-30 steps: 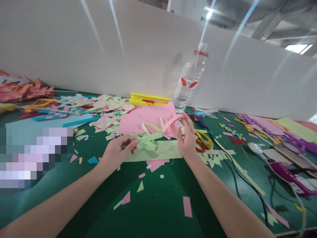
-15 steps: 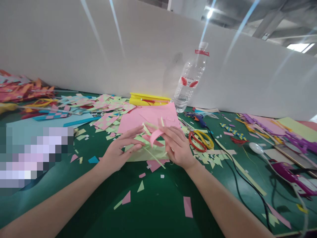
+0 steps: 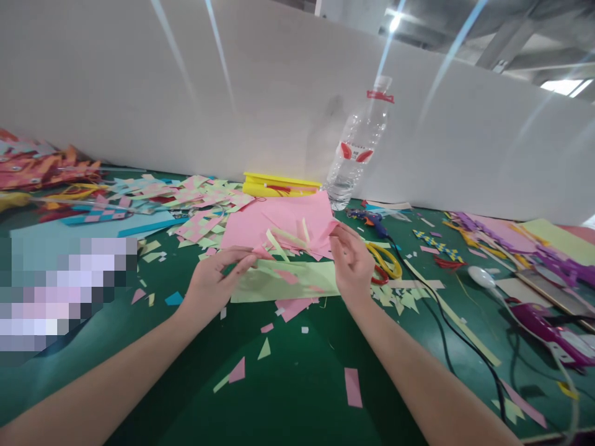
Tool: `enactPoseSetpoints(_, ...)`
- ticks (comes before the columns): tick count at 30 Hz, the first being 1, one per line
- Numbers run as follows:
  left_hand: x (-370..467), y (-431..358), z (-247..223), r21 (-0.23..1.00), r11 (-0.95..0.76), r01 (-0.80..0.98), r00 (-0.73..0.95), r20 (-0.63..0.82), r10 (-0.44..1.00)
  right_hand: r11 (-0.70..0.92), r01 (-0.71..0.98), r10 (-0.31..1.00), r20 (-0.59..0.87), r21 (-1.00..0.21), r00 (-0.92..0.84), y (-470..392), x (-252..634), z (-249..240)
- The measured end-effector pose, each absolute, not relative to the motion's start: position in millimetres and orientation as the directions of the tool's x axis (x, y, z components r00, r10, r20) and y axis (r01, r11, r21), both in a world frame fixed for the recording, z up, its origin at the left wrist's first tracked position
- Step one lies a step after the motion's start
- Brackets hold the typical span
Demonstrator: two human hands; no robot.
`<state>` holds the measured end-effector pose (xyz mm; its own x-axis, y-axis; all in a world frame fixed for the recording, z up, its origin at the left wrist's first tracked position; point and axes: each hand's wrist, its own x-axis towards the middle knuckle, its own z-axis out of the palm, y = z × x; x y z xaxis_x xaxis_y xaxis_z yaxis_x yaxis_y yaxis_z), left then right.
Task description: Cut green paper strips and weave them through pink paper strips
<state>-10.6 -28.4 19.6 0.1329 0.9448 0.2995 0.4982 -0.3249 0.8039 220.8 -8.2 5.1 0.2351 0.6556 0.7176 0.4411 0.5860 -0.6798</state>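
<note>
Head camera: the clear plastic bottle (image 3: 356, 152) stands at the back of your table (image 3: 297, 402), beside the pale partition (image 3: 186, 93), with a red band round its neck and a little clear liquid at the bottom. Left of it, the yellow folded piece (image 3: 253, 187) is shaped like a trough, and a red tassel (image 3: 279, 188) lies along it.

Your left hand (image 3: 214, 275) has thumb and index finger closed together on a pink paper end (image 3: 263, 253), which pokes out past the fingertips toward the middle. Your right hand (image 3: 353, 260) has its fingers bent to meet the thumb, pinching a pink strip (image 3: 331, 229) at the fingertips; the strip is blurred, and you cannot tell whether both hands have hold of the same piece. The two hands are apart, with the pale green sheet (image 3: 260, 284) lying flat on the table between them.

Behind that sheet, loose green strips (image 3: 277, 244) lie over the near edge of the pink sheet (image 3: 279, 214). Just beyond your right wrist are the scissors (image 3: 385, 260), their yellow and red handles partly hidden by the hand. Farther back, near the foot of the bottle, lies the blue glue gun (image 3: 379, 228).
</note>
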Motion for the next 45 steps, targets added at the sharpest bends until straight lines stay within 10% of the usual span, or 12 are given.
enactPoseSetpoints(3, -11.3, -24.7, 14.8, 0.817, -0.227, 0.53, 0.109, 0.2, 0.974, 0.441, 0.102, 0.784, 0.438, -0.892, 0.44, 3.4, 224.0, -0.8)
enactPoseSetpoints(9, -13.7, -15.6, 5.2, 0.791, -0.257, 0.555, 0.12, 0.23, 0.966, 0.325, -0.225, 0.839, 0.169, -0.919, 0.518, 14.0, 229.7, -3.8)
enactPoseSetpoints(45, -10.3, -22.1, 9.5, 0.86, -0.197, 0.47, 0.188, 0.12, 0.975, 0.282, 0.015, 0.944, 0.28, -0.959, 0.171, 2.3, 217.0, -3.7)
